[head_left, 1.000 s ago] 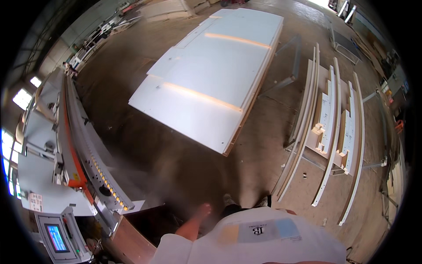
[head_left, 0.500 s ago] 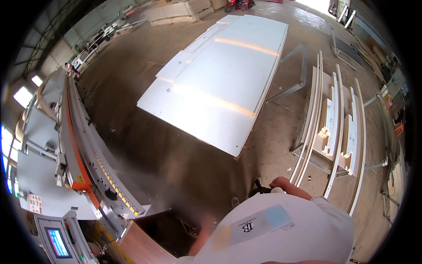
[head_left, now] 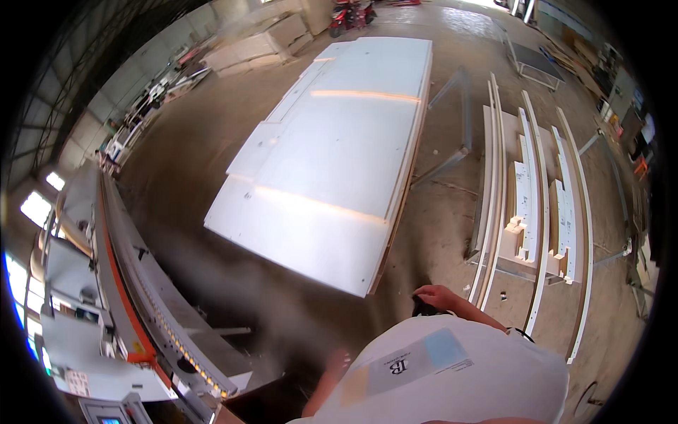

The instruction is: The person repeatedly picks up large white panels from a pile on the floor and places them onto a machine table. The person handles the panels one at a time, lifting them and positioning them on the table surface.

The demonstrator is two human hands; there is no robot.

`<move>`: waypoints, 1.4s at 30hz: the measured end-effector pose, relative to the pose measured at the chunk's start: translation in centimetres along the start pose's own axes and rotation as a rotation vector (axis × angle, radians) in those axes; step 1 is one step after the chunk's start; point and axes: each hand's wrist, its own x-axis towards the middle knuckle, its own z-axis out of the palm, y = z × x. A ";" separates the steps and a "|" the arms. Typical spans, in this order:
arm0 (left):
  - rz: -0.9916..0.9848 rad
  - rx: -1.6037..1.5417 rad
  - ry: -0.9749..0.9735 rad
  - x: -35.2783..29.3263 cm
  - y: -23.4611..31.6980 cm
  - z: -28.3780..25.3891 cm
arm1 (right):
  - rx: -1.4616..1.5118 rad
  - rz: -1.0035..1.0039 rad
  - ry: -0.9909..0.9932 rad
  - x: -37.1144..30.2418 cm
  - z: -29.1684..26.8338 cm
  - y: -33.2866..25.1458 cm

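Your left hand (head_left: 340, 362) hangs low at the near side, left of your pale, smooth cloth shirt (head_left: 452, 381); it is blurred, and whether its fingers are apart or together you cannot tell from this view. Your right hand (head_left: 434, 295) sits just beyond the shirt, forearm bent across the near right, with the fingers bunched beside a soft-looking black shape (head_left: 424, 307); whether they clamp on it cannot be told.

Ahead of you, in the middle of the scene and well apart from both hands, lies a stack of white panels (head_left: 325, 162): broad, flat, smooth and glossy, with a stepped left edge, a thin brown right edge and two pale tan bands across the top. To your right run slender long strips (head_left: 544, 212), straight-sided, white and brown, with notched, raw-looking wood blocks (head_left: 515, 224) among them. Between panels and strips stands a dull grey metal frame (head_left: 450, 161) of angular tube.

On your left stretches a long machine (head_left: 123, 283) with an orange rail and a row of small yellow pieces (head_left: 168, 331) along its grey metal edge. Far off, a red motorcycle (head_left: 346, 15) stands on the floor.
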 end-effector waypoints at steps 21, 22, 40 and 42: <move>0.075 -0.796 0.027 36.0 36.8 -9.6 | -0.432 0.217 0.113 15.4 -29.0 2.3; 0.066 -0.840 0.040 37.9 34.9 -9.7 | -0.454 0.218 0.123 16.8 -29.9 2.6; -0.061 -0.100 0.166 59.2 42.6 -16.0 | 0.079 0.283 0.426 50.3 -53.2 -3.3; -0.023 -0.021 0.116 59.7 42.2 -15.6 | 0.150 0.248 0.588 57.6 -58.0 2.3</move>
